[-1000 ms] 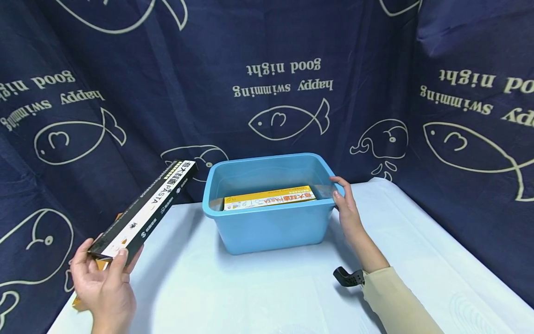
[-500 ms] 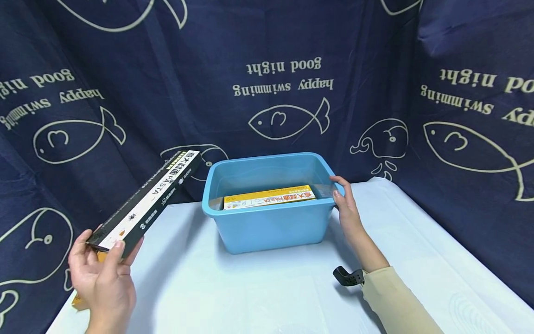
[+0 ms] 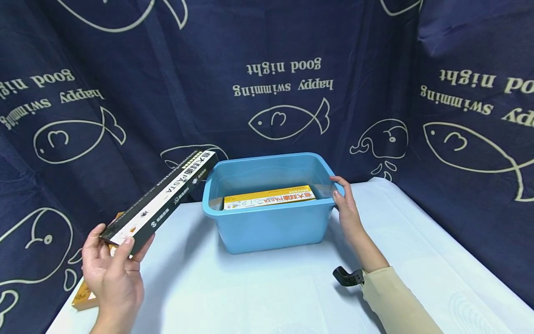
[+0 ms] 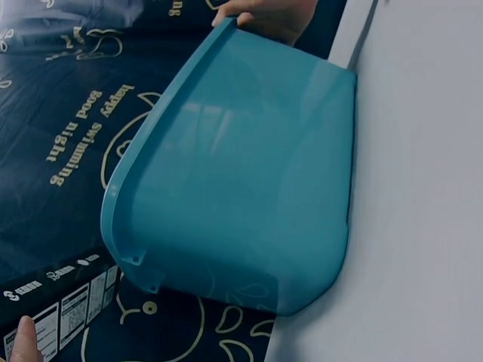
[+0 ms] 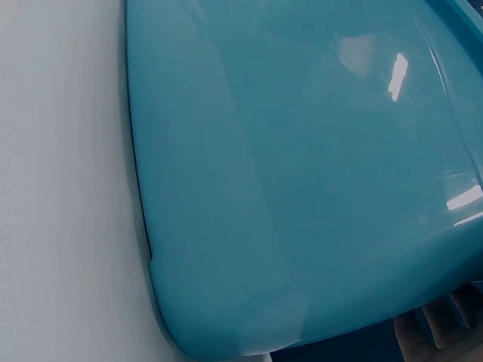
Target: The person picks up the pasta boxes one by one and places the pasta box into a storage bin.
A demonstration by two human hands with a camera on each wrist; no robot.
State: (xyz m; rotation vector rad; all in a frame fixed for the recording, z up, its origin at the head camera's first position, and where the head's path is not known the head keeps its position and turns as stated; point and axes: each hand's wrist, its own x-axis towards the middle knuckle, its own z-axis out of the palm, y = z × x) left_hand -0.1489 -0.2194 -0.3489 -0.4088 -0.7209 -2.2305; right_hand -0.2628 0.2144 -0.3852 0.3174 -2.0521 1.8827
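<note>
In the head view my left hand (image 3: 112, 273) grips the near end of a long black-and-white pasta box (image 3: 167, 195), which is raised and slants up to the right. Its far end is beside the left rim of a blue plastic bin (image 3: 271, 227). A yellow-and-white pasta box (image 3: 269, 197) lies inside the bin. My right hand (image 3: 346, 204) holds the bin's right rim, thumb outside at the front corner. In the left wrist view the black box (image 4: 60, 302) shows at lower left, with a thumb on it. The bin's wall (image 5: 302, 188) fills most of the right wrist view.
An orange-yellow box (image 3: 85, 297) lies on the table's left edge, partly hidden behind my left hand. A white cloth (image 3: 250, 292) covers the table. Dark blue curtains (image 3: 283, 46) with fish prints hang behind and on both sides.
My left hand has carried the black pasta box to the right, and its far end has risen and come closer to the bin. The right hand and the bin have stayed in place.
</note>
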